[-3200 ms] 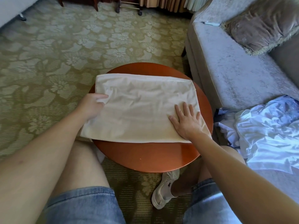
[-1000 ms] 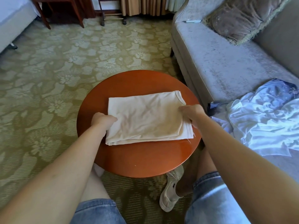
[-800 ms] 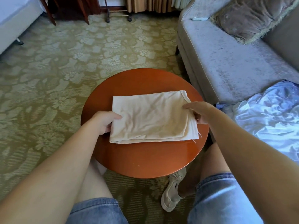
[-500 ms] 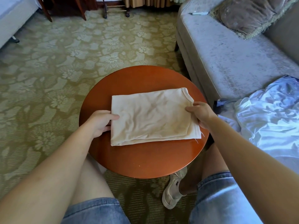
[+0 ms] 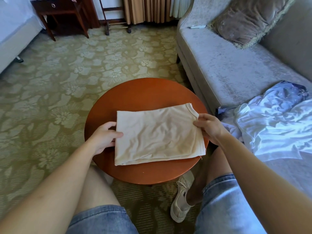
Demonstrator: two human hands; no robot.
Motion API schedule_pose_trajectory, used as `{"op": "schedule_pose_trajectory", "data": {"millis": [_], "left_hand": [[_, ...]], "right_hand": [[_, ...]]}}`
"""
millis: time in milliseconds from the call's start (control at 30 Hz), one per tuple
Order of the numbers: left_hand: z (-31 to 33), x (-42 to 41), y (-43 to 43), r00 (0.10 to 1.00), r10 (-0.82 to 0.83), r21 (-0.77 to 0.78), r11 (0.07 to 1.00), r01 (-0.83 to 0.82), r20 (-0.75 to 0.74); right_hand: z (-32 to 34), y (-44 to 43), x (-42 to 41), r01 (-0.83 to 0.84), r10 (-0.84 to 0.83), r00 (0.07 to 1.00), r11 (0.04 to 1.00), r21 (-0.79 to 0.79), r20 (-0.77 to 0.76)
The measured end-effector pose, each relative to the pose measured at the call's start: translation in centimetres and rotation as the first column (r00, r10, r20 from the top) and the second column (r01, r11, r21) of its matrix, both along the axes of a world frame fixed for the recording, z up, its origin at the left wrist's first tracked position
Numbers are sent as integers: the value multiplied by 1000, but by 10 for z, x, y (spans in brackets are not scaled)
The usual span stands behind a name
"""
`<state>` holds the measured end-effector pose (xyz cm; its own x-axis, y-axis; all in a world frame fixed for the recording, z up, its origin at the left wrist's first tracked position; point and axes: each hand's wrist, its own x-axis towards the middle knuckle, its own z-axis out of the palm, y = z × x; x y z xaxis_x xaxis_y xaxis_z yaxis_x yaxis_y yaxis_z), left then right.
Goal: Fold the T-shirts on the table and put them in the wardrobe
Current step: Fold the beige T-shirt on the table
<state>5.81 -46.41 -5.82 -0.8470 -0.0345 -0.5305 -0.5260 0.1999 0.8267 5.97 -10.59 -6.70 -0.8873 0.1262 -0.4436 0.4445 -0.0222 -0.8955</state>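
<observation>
The folded cream T-shirt (image 5: pixel 158 134) lies between the two hands on the round wooden table (image 5: pixel 143 92), its near corner by the right hand reaching the table's rim. The left hand (image 5: pixel 104 136) grips the shirt's left edge with the thumb on top, and the right hand (image 5: pixel 211 127) pinches the right edge just below the collar band. The fingers under the cloth are hidden. Just beyond the right hand, a crumpled heap of white and pale blue clothes (image 5: pixel 273 125) sprawls on the grey sofa (image 5: pixel 228 65), cut off by the frame. Farther back on that side sit a fringed cushion (image 5: pixel 249 19) and a small pen-like thing (image 5: pixel 196 27), too small to tell. Below the right wrist, a pale shoe (image 5: pixel 182 200) pokes out from under the table. Well beyond the left hand stands a dark wooden stand (image 5: pixel 59 9).
</observation>
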Motion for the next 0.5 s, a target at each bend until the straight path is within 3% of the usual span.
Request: {"op": "schedule_pose_trajectory", "data": {"millis": [133, 333, 500], "left_hand": [[20, 6, 12, 997, -38, -11, 999, 38, -69], [63, 8, 39, 973, -112, 0, 993, 114, -201], [102, 6, 94, 926, -239, 12, 967, 254, -293]], "right_hand": [[15, 1, 17, 35, -23, 989, 996, 76, -145], [47, 22, 45, 130, -108, 959, 989, 68, -264], [94, 73, 88, 296, -248, 900, 951, 84, -358]]}}
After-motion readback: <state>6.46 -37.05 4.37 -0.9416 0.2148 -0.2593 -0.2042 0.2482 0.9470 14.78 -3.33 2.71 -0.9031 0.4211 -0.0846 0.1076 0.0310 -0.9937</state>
